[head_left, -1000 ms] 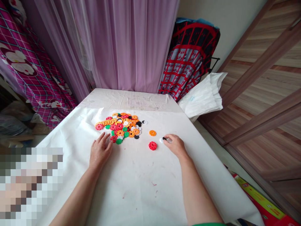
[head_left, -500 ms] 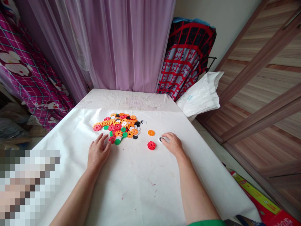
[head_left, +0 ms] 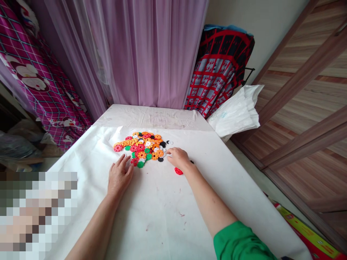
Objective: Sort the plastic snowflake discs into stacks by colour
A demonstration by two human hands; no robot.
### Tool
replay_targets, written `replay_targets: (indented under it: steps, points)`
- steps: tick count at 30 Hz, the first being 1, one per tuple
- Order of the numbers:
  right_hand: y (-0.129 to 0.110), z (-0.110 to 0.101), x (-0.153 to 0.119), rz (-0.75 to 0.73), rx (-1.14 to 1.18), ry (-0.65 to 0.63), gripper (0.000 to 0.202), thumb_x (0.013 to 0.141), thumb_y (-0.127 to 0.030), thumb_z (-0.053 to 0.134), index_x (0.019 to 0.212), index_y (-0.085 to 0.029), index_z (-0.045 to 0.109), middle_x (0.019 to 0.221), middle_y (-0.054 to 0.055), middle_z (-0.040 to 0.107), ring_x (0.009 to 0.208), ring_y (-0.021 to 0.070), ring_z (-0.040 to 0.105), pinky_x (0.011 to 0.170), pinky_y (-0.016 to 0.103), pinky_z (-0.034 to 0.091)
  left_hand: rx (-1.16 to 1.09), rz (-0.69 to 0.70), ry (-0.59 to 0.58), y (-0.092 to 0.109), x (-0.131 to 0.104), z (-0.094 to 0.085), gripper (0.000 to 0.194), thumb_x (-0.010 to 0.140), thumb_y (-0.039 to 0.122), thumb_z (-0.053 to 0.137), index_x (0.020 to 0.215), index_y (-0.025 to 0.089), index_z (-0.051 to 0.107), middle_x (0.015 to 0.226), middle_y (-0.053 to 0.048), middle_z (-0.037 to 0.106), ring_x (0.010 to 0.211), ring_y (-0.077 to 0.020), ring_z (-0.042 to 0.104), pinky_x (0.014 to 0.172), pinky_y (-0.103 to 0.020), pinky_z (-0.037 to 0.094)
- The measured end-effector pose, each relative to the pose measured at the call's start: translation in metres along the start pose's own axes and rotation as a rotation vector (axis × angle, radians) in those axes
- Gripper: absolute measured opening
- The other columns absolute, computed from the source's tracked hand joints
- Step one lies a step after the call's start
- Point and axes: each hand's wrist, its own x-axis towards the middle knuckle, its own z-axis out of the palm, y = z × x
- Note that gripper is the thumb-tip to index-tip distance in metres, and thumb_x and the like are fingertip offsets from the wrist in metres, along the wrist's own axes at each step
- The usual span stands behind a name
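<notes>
White table (head_left: pixel 165 220), right hand (head_left: pixel 179 157) half-curled beside disc pile (head_left: pixel 141 147), left hand (head_left: pixel 119 177) spread

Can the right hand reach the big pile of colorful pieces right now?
Probably yes. The right hand is right beside the pile, at its right edge, and nothing seems to block it. The left hand is off at the near left side.

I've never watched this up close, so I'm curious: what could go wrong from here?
The right hand, close beside the pile of notched plastic discs, might knock pieces loose from its edge. Its wrist, near the red notched disc, could nudge that aside.
</notes>
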Motion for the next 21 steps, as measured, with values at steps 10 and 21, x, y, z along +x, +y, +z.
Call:
replay_targets:
  steps: [10, 21]
  points:
    - [0.073, -0.02, -0.021, 0.342, 0.198, 0.09, 0.024, 0.084, -0.03, 0.061, 0.105, -0.026, 0.071, 0.104, 0.001, 0.074, 0.094, 0.0168, 0.067, 0.083, 0.027, 0.047, -0.024, 0.006, -0.029, -0.001, 0.0, 0.001, 0.043, 0.092, 0.043, 0.045, 0.125, 0.025, 0.064, 0.145, -0.01, 0.056, 0.1, -0.0236, 0.069, 0.111, -0.053, 0.037]
    - [0.097, -0.003, -0.063, 0.314, 0.247, 0.054, 0.029, 0.075, -0.036, 0.07, 0.102, -0.024, 0.071, 0.112, 0.004, 0.068, 0.092, 0.0172, 0.065, 0.08, 0.026, 0.048, -0.017, 0.009, -0.057, -0.004, 0.0, -0.001, 0.045, 0.092, 0.044, 0.044, 0.127, 0.023, 0.063, 0.145, -0.011, 0.055, 0.111, -0.0261, 0.065, 0.113, -0.054, 0.034]
